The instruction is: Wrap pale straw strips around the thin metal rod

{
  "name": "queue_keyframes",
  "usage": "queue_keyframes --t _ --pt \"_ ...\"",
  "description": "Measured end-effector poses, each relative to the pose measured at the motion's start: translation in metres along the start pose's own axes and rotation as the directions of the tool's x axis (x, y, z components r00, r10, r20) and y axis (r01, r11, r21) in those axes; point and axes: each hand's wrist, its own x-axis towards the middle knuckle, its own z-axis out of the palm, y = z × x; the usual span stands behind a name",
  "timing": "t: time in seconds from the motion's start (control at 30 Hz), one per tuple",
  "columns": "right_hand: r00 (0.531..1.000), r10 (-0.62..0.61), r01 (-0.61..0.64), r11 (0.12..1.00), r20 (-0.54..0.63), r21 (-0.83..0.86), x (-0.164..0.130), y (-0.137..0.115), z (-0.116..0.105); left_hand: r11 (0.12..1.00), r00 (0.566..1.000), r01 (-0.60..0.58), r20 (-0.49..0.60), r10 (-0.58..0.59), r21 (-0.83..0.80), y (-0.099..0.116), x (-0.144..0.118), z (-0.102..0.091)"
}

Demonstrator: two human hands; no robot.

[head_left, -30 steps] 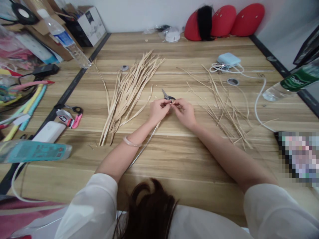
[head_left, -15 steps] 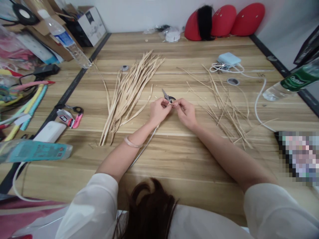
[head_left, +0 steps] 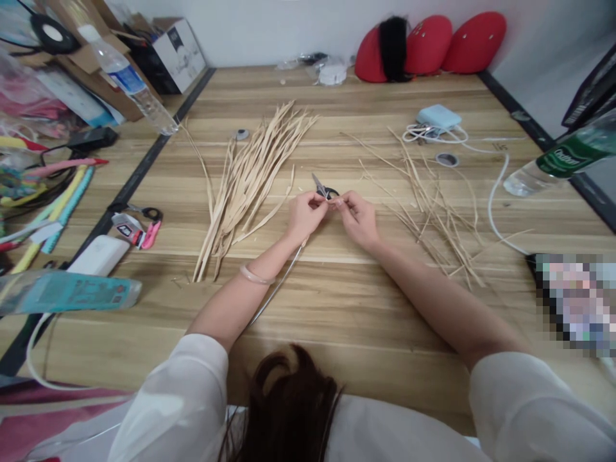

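Observation:
My left hand and my right hand meet fingertip to fingertip over the middle of the wooden table. Both pinch the same thin straw strip, which trails back under my left wrist toward me. Small scissors lie on the table just beyond my fingers. A bundle of wide straw strips lies to the left of my hands. A loose scatter of thin straw strips lies to the right.
On the left are a tilted water bottle, a pink tool, a white power bank and cardboard boxes. A blue charger with white cable, a tape ring and a green-labelled bottle sit right. Red pads line the back wall.
My hands stay together on the strip with only small finger movement. The view has shifted slightly.

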Motion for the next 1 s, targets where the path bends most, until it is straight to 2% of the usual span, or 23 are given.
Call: queue_keyframes --t 0.23,0.47,0.63,0.77,1.0 --pt "0.999 0.033 -0.034 0.999 0.014 0.023 -0.001 0.008 0.002 0.967 0.987 0.158 0.030 -0.155 -0.199 -0.001 0.004 0.002" --pt "0.995 0.017 -0.013 0.999 0.094 -0.046 -0.002 0.008 0.003 0.936 0.969 0.245 0.056 -0.239 -0.252 0.004 0.003 -0.001" --pt "0.995 0.002 0.007 0.996 0.099 -0.091 0.000 0.005 0.004 0.925 0.966 0.260 0.060 -0.253 -0.278 0.004 0.003 -0.004" --pt "0.992 0.014 0.001 0.993 0.128 -0.119 0.001 0.004 0.004 0.932 0.973 0.230 0.064 -0.221 -0.280 0.001 0.003 -0.004" --pt "0.969 0.011 0.097 0.901 0.247 -0.422 -0.010 -0.011 0.006 0.967 0.990 0.136 -0.015 -0.142 -0.215 0.002 -0.010 -0.006"
